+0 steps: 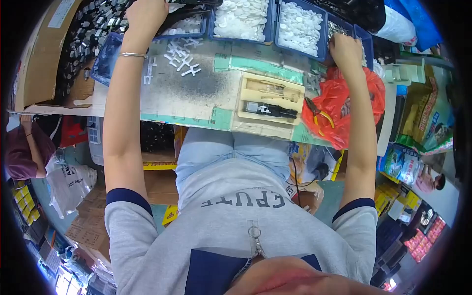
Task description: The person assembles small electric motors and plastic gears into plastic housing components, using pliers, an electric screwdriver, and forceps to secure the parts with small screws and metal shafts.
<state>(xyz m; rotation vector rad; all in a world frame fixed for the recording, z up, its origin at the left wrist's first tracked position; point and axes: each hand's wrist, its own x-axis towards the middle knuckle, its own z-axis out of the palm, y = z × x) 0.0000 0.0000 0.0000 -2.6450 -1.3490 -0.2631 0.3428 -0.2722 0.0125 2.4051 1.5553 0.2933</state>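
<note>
Head view, assembly (pixel 270 109) lying crosswise, black end (pixel 288 113) rightward, both hands (pixel 147 15) (pixel 346 51) beyond it, fingers (pixel 336 42) cannot tell

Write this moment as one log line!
left hand: beside black parts; right hand: at shiny bits; black piece: in cream holder; pliers: on red bag
</note>
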